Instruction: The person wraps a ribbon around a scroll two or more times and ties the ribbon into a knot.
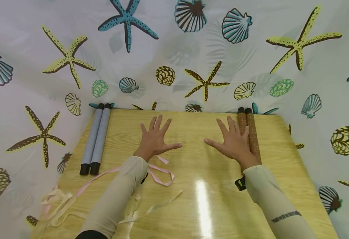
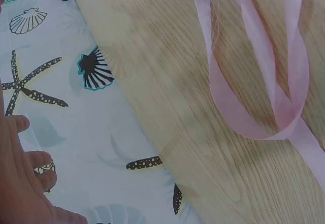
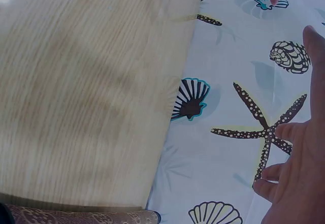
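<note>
Both hands are held out over the wooden table with fingers spread, and neither holds anything. My left hand (image 1: 155, 139) is above the middle left, near a loop of pink ribbon (image 1: 165, 183); that ribbon (image 2: 223, 97) also curls across the left wrist view. My right hand (image 1: 232, 142) is on the right and partly covers two brown patterned rolls (image 1: 253, 139) with black ends. Part of one brown roll (image 3: 81, 217) shows along the bottom of the right wrist view. Two grey-blue rolls (image 1: 100, 139) with black ends lie side by side at the left.
Cream ribbon (image 1: 62, 205) lies in a tangle at the table's front left, and another strand (image 1: 153, 209) runs beyond the left sleeve. White cloth (image 1: 168, 49) printed with shells and starfish hangs behind and beside the wooden table (image 1: 186, 132). Light glares off the tabletop near the front.
</note>
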`<action>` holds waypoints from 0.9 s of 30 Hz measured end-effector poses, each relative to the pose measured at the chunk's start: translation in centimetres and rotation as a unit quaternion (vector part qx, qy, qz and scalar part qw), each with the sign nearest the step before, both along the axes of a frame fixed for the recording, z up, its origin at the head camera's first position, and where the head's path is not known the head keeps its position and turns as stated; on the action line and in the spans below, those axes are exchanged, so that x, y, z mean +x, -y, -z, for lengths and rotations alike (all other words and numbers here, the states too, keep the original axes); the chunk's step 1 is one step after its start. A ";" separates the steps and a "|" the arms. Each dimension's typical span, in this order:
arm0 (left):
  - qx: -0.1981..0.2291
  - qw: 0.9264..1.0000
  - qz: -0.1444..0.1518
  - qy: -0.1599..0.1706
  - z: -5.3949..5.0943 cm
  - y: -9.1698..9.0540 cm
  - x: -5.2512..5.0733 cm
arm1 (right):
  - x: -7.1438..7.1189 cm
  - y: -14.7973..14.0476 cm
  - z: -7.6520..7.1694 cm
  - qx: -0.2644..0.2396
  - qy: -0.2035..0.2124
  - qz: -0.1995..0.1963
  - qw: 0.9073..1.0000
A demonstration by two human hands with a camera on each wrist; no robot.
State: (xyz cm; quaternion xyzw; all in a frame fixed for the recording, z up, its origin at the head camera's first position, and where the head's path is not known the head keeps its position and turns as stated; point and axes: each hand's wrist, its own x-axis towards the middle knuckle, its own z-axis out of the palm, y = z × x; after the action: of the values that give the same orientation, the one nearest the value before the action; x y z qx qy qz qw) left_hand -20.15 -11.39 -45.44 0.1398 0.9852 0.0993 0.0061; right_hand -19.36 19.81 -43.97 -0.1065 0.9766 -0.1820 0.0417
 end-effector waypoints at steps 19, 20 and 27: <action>0.003 0.995 -0.089 0.042 2.5 9.1 6.6 | 4.7 6.1 4.1 -0.013 -0.072 -0.191 0.979; 0.000 0.995 -0.095 0.041 2.8 9.9 7.2 | 4.8 6.5 4.4 -0.011 -0.072 -0.202 0.977; -0.032 0.993 -0.105 0.048 3.8 14.4 11.9 | 5.9 8.4 5.5 -0.014 -0.057 -0.259 0.964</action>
State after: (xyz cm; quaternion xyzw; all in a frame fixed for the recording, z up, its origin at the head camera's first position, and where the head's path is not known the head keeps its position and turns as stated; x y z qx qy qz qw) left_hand -8.21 -25.79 -49.27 0.0299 0.9957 0.0742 0.0472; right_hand -13.46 11.39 -49.49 -0.3671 0.9136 -0.1721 0.0299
